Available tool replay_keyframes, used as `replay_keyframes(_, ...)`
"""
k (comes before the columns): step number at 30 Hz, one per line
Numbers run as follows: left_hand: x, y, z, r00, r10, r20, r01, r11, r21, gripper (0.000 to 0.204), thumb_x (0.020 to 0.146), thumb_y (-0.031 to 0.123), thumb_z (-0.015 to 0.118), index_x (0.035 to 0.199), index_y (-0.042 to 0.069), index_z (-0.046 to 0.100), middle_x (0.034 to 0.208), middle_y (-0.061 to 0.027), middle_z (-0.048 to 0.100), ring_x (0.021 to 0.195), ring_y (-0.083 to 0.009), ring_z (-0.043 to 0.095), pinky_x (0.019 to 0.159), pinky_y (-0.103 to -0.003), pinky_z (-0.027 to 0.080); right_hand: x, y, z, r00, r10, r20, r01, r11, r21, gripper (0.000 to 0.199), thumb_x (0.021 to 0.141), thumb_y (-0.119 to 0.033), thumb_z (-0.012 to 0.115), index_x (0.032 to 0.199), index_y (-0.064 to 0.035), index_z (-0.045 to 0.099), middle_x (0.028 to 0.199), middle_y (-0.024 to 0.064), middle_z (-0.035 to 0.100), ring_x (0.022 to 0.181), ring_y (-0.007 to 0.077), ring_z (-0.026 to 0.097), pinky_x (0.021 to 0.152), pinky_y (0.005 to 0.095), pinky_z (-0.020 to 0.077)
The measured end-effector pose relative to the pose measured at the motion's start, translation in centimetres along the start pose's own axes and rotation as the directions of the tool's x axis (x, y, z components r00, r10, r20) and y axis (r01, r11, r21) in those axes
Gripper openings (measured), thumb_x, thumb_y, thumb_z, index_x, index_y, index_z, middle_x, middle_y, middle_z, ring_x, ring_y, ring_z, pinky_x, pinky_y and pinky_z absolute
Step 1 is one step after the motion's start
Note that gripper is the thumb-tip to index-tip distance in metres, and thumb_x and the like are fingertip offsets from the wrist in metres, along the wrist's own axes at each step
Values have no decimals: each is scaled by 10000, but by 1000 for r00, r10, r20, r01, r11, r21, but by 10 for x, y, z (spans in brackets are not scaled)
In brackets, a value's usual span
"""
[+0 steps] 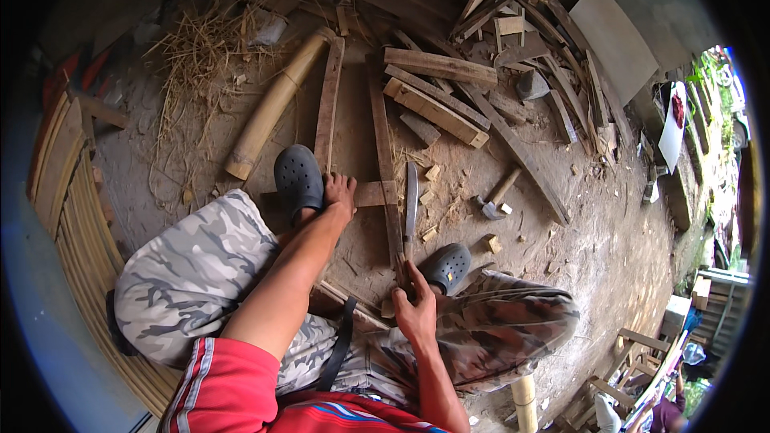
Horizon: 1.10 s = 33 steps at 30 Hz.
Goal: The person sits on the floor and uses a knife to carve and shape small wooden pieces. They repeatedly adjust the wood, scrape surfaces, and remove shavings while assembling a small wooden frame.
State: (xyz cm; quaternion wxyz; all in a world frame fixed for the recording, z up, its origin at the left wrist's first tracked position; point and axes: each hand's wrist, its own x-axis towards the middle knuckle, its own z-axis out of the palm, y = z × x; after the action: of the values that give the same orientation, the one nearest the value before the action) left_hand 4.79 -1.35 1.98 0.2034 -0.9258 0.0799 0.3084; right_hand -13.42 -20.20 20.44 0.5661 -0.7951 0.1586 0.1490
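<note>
A narrow wooden frame [387, 136] of two long slats and a short crosspiece lies on the ground between my feet. My left hand [341, 192] is closed over the frame where the left slat meets the crosspiece, close beside my left clog [298, 179]. A machete [411, 200] lies along the outer side of the right slat, its blade pointing away from me. At its handle is my right hand [415, 309], with thumb and forefinger on either side of the handle's near end. The palm side of that hand is hidden. My right clog [449, 267] is just beyond it.
A hammer [496, 196] and small wood offcuts [492, 243] lie to the right. A bamboo pole [277, 104] slants at the far left near loose straw [212, 48]. Stacked timber [441, 108] sits ahead. Bent slats [96, 248] line the left side.
</note>
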Motion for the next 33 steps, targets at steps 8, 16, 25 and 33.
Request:
replay_keyframes(8, 2, -11, -3, 990, 102, 99, -37, 858, -513, 873, 920, 595, 475, 1519, 1, 251, 1532, -229, 326, 1406, -391, 338, 1136, -540, 268, 2, 26, 13, 998, 1, -55, -10, 987, -161, 586, 842, -126, 559, 1417, -33, 493, 1182, 262, 657, 1102, 286, 669, 937, 359, 498)
replay_keyframes(16, 52, 24, 40, 851, -487, -197, 93, 509, -856, 543, 986, 478, 415, 737, 75, 680, 879, -216, 700, 926, -434, 638, 886, -539, 435, 2, 13, 2, 993, 57, 101, -59, 998, 20, 655, 860, -140, 613, 1475, -38, 411, 1303, 239, 611, 1215, 308, 605, 993, 346, 461)
replay_keyframes(25, 56, 18, 43, 875, -412, -253, 48, 595, -803, 385, 910, 402, 522, 762, 87, 687, 855, -203, 699, 887, -386, 662, 851, -524, 460, -5, -19, 10, 999, 50, 14, -48, 993, -109, 528, 933, -111, 611, 1440, -60, 476, 1216, 219, 664, 1107, 303, 671, 906, 335, 503)
replay_keyframes(33, 52, 13, 27, 925, -365, -104, 138, 579, -804, 406, 908, 409, 492, 842, 80, 720, 923, -195, 712, 958, -370, 665, 915, -505, 457, 57, -41, 24, 990, 132, 41, -128, 987, -94, 565, 859, -12, 571, 1418, -57, 503, 1230, 228, 638, 1100, 299, 669, 869, 359, 533)
